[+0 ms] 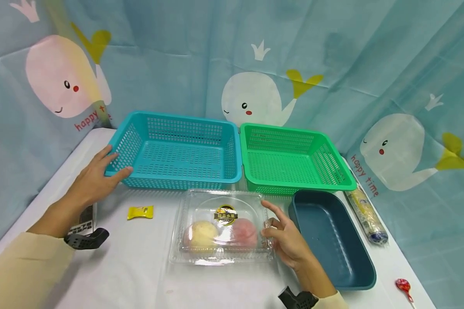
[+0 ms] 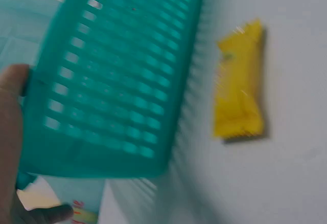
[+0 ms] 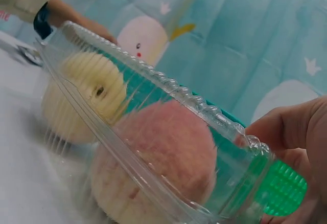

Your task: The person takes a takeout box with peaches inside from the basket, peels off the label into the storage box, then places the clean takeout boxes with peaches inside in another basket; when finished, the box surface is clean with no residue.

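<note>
My left hand [image 1: 96, 178] grips the front left corner of a blue mesh basket [image 1: 170, 183], with the thumb over its rim. A clear plastic fruit box [image 1: 216, 256] with a black-and-gold label lies before the baskets. Its right edge is pinched by my right hand [image 1: 290, 240], the thumb showing against the ridged rim in the right wrist view. Through the plastic I see a yellow round fruit [image 3: 84, 96] and a pink peach-like fruit [image 3: 163, 152]. Between my left hand and the box lies a small yellow wrapped snack [image 1: 140, 212].
Beside the blue basket stands a green mesh basket [image 1: 299, 187]. A dark blue bin [image 1: 332, 240] is right of my right hand. Further right lie a long yellow packet [image 1: 367, 216] and a red lollipop [image 1: 403, 285]. A printed box [image 1: 86, 221] is partly behind my left wrist.
</note>
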